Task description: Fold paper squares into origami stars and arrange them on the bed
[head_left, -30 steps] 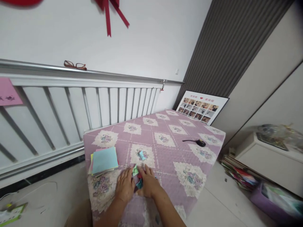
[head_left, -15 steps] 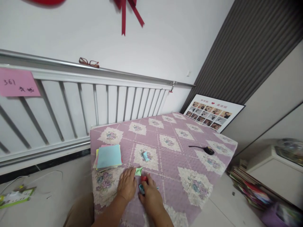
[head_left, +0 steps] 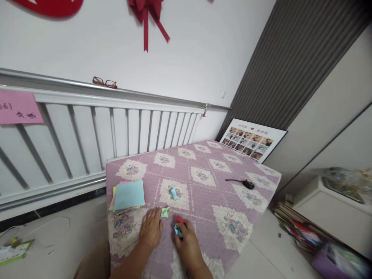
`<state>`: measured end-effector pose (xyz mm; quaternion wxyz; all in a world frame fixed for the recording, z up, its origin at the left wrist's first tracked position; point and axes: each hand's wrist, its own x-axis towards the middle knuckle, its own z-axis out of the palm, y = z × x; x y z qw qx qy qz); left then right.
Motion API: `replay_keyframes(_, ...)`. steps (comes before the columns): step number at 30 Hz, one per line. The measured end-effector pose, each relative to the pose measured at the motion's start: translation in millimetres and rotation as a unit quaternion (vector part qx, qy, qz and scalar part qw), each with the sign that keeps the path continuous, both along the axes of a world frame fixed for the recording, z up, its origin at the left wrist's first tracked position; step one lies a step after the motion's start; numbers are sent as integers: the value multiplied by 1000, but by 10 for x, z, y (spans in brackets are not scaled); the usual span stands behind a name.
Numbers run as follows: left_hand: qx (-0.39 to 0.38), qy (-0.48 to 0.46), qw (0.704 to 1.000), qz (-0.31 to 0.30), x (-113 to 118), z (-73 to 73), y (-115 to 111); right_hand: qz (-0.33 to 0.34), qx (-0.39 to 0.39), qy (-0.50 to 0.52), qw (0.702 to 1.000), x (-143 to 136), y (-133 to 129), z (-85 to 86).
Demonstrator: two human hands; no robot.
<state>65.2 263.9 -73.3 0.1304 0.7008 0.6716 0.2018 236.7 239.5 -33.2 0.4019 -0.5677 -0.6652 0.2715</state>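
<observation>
My left hand (head_left: 151,228) lies flat on the tablecloth, fingers stretched out. Its fingertips are at the edge of a small green folded paper (head_left: 165,212). My right hand (head_left: 187,241) is closed, thumb and fingers pinching a small light-blue folded paper (head_left: 178,230). A small red thing (head_left: 179,220) shows at the tips of the same fingers, its kind partly hidden by them. Farther up the table lies another light-blue folded paper (head_left: 174,193). Left of it sits a stack of coloured paper sheets (head_left: 129,195) with a blue one on top.
A purple flowered tablecloth (head_left: 200,193) covers the table. A black mouse-like object (head_left: 248,184) with a thin tail lies at the right. Behind stands a white radiator (head_left: 133,128), with glasses (head_left: 105,82) on its pipe. A photo board (head_left: 252,139) leans at the far corner.
My right hand has moved slightly right, away from my left hand and the green paper, with the blue paper held and now more visible. The camera view has shifted a little.
</observation>
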Motion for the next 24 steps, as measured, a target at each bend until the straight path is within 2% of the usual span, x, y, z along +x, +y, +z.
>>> replay_keyframes(3,6,7,1000,-1,4,-22,1,-57,-41,101,992,166,12,-14)
replay_keyframes(9,29,22,999,0,-1,-68,5,-134,-115,181,968,686,-39,-75)
replay_keyframes(13,30,26,999,-1,-4,-91,6,-152,-123,198,961,920,-156,-77)
replay_keyframes(18,35,31,999,2,2,-105,2,-92,-126,147,977,807,-143,-21)
replay_keyframes(21,39,32,999,0,4,-104,4,-53,-113,108,986,616,-13,24)
replay_keyframes(24,43,30,999,-4,3,-94,7,-54,-91,22,994,450,141,79)
